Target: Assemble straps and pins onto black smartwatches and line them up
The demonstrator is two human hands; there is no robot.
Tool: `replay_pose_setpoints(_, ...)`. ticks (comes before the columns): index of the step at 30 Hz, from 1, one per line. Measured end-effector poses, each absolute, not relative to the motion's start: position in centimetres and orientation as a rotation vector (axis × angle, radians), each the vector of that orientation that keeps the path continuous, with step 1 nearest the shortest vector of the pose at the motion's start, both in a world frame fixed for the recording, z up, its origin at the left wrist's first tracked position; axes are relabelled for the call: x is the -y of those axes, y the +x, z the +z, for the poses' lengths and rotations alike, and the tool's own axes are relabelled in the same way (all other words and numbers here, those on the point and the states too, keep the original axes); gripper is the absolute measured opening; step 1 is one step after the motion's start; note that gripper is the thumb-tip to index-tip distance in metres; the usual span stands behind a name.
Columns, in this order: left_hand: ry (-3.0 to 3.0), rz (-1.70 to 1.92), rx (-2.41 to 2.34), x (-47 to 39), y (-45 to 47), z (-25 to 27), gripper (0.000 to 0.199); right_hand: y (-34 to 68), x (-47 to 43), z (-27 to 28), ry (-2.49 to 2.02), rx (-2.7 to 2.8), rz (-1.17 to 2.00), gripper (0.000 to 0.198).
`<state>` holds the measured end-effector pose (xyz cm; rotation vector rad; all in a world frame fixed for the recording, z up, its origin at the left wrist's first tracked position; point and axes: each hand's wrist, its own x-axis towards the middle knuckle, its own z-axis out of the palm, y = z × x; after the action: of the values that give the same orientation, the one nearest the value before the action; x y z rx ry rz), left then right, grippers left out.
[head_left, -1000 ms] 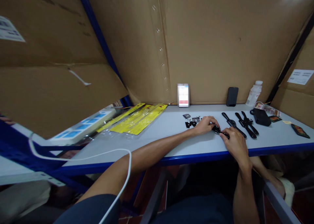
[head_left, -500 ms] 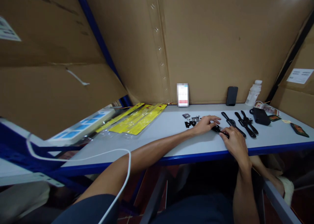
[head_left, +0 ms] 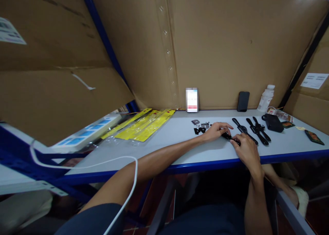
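Observation:
A black spokeshave (head_left: pixel 227 136) lies low over the table near its front edge, largely hidden by my fingers. My left hand (head_left: pixel 216 131) is closed around its left and middle part, fingers bent over the top. My right hand (head_left: pixel 245 147) grips its right handle. Left of my left hand are small loose parts: a dark flat plate (head_left: pixel 195 122), a grey blade-like plate (head_left: pixel 205 125) and black metal pieces (head_left: pixel 199 130). To the right lie more black spokeshaves, one (head_left: pixel 243 129) beside my right hand and others (head_left: pixel 257 130) beyond it.
Yellow-backed clear packages (head_left: pixel 151 125) and a white power strip (head_left: pixel 86 133) lie left. A lit phone (head_left: pixel 192 100), a dark phone (head_left: pixel 243 102) and a bottle (head_left: pixel 265 98) stand at the back. A black box (head_left: pixel 273 122) sits right. A white cable (head_left: pixel 135 180) crosses my left arm.
The view has shifted very slightly. Both hands stay on the spokeshave in nearly the same place, and the things on the table have not moved.

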<state>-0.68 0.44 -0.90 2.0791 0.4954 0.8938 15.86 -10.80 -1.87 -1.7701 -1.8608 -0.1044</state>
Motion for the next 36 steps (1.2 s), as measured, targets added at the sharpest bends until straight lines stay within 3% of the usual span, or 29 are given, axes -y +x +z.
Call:
replay_pose_setpoints(6, 2.190, 1.002, -0.832, -0.35, -0.77, -0.75, 0.032, 15.81, 10.82, -1.78, -1.779, 1.853, -0.083, 0.019)
replay_pose_setpoints(13, 2.107, 0.916, -0.572, -0.61, -0.56, -1.10, 0.034, 15.84, 10.87, -1.87, -1.763, 1.855, -0.089, 0.018)
replay_pose_setpoints(36, 2.218, 1.043, -0.793, 0.03, -0.75, -0.66, 0.031, 15.84, 10.86, -1.80, -1.767, 1.855, -0.086, 0.018)
